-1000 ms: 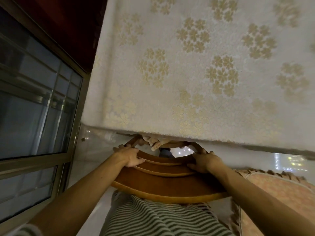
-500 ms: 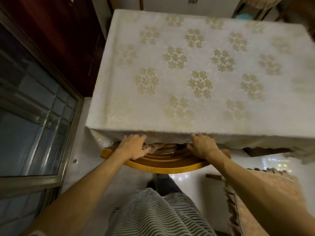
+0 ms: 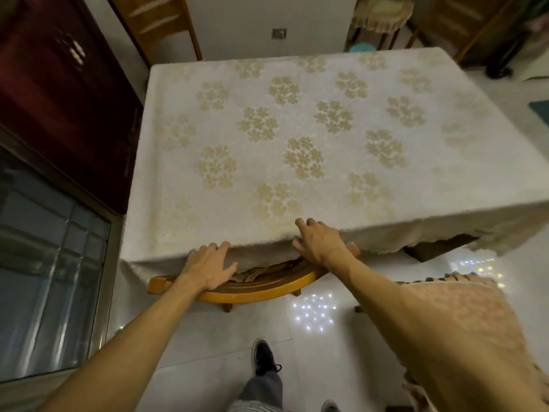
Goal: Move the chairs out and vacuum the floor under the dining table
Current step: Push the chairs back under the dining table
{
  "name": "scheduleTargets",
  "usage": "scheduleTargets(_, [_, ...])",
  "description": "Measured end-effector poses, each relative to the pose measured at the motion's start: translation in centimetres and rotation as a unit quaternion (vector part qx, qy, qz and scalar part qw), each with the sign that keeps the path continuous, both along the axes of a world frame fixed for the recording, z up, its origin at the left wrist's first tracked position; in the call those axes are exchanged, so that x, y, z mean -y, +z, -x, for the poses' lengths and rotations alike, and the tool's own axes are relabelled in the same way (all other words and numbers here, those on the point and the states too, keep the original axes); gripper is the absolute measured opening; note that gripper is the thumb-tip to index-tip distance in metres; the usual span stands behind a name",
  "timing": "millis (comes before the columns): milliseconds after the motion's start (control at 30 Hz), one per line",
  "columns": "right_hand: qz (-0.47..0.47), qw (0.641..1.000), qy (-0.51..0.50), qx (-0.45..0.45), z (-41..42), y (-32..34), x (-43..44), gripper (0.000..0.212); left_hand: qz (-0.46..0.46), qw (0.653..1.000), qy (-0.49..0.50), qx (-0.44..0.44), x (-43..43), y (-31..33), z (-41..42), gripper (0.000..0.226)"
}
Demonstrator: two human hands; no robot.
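Both left hand (image 3: 209,269) and right hand (image 3: 319,243) lie flat, seemingly touching chair (image 3: 252,295) under draped tablecloth (image 3: 297,129).

Glossy varnished wood chair (image 3: 252,292), matt woven tablecloth (image 3: 297,144), shiny tiled floor (image 3: 208,337).

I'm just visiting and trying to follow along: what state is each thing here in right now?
Chair: pushed in under the tablecloth, only its curved back showing.
Tablecloth: spread flat, front edge draped over the chair's back.
Left hand: open, resting on the chair's back.
Right hand: open, fingers at the tablecloth's edge.
Cabinet: doors closed.
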State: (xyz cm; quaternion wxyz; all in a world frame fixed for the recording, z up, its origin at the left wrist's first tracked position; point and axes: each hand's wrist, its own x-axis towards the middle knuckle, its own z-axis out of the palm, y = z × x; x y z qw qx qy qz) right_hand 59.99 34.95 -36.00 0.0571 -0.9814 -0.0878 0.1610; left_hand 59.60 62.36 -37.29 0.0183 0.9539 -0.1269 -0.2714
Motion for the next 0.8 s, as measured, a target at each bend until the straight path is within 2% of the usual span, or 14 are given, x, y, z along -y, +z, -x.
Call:
scheduleTargets(167, [-0.001, 0.996, -0.011, 0.09, 3.0, 2.3, 4.8, 0.041, 0.003, 0.998, -0.015, 0.054, 3.1, 2.2, 1.4, 0.061])
scheduleTargets(300, [-0.016, 0.994, -0.046, 0.098, 8.1, 4.2, 12.7, 0.052, 0.019, 0.994, -0.046, 0.102, 8.3, 5.0, 3.3, 0.062])
scheduleTargets(500, [0.027, 0.989, -0.116, 0.092, 22.1, 6.7, 26.6, 0.059, 0.075, 0.973, -0.114, 0.184, 22.8, 8.9, 10.7, 0.06])
scheduleTargets(600, [0.046, 0.979, -0.171, 0.102, 29.7, 8.1, 32.8, 0.056, 0.079, 0.967, -0.166, 0.178, 30.6, 9.7, 15.6, 0.07])
scheduleTargets(800, [0.073, 0.938, -0.316, 0.125, 45.8, 11.4, 42.5, 0.057, 0.114, 0.934, -0.298, 0.16, 45.4, 10.5, 25.3, 0.067])
